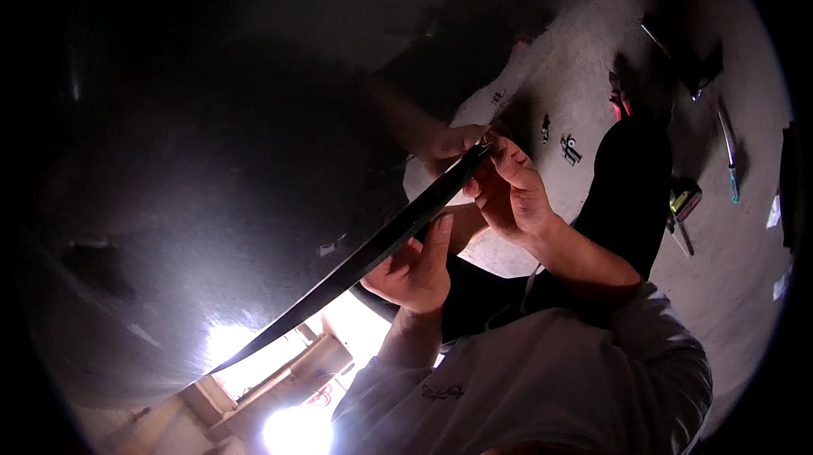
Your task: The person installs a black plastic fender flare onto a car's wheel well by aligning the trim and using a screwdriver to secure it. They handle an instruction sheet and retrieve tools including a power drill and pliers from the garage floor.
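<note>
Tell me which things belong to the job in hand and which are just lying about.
With the job:
dark glossy panel
left hand at its edge
right hand near the edge's upper end

Apparently just lying on the floor:
red-handled pliers
teal-handled screwdriver
small metal parts
green-and-black tool, kind unclear

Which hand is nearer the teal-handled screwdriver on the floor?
Right. The right hand, at the dark panel, is left of the screwdriver; the left hand, lower along the panel's edge, is farther left.

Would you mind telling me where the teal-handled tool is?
The teal-handled tool lies on the floor at the head view's right, right of the yellow-green tool.
</note>
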A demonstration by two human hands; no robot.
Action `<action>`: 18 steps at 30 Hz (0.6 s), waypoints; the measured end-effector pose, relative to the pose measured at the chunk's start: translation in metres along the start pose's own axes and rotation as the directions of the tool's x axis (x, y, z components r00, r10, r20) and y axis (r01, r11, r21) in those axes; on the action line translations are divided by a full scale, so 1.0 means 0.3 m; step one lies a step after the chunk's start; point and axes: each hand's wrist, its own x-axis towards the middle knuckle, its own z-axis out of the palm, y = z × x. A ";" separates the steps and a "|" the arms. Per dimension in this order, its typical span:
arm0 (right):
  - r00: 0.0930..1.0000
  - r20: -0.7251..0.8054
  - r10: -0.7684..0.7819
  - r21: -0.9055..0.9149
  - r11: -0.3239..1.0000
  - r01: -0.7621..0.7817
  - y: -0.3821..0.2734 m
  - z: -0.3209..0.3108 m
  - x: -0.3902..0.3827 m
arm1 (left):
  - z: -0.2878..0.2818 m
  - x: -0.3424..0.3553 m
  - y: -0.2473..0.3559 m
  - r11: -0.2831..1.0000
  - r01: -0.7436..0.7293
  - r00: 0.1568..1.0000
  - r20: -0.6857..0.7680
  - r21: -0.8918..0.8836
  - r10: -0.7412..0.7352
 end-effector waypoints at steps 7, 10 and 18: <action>0.999 0.009 -0.048 -0.152 0.987 0.049 0.002 0.002 0.024 | 0.007 0.052 0.007 1.000 -0.024 1.000 0.007 -0.008 0.024; 0.995 0.051 -0.089 -0.172 0.980 0.097 0.007 0.011 0.043 | -0.012 0.038 -0.027 1.000 0.020 1.000 -0.003 0.015 -0.020; 0.987 0.066 -0.148 -0.231 0.960 0.159 0.009 0.047 0.050 | -0.001 0.062 -0.065 0.988 -0.026 0.999 -0.047 -0.150 0.019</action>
